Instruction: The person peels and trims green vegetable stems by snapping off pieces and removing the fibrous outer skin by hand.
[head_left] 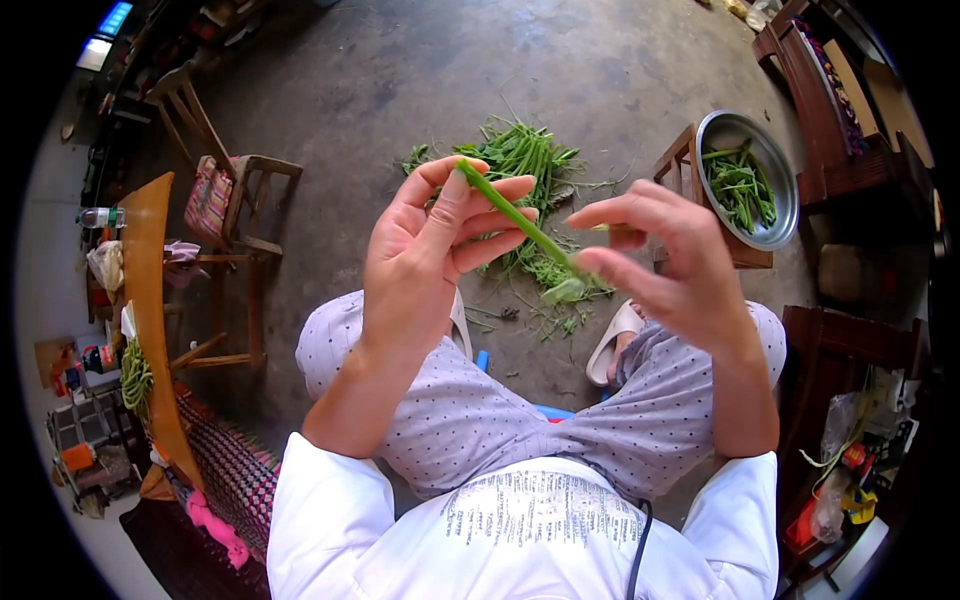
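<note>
A green stem (520,220) slants down to the right between my hands, with a pale leafy tip at its lower end. My left hand (425,225) pinches its upper end between thumb and forefinger, the other fingers spread behind it. Near the lower end is my right hand (665,250), thumb and forefinger apart; its thumb tip is close to the stem, and I cannot tell whether they touch. Beyond my hands, a pile of green stems and leaves (525,150) lies on the floor, partly hidden by my left hand.
A metal basin (786,205) with greens in it rests on a wooden stool (675,160) at the right. A wooden chair (265,195) and a table (150,300) stand at the left. Dark wooden furniture (840,340) is at the right edge.
</note>
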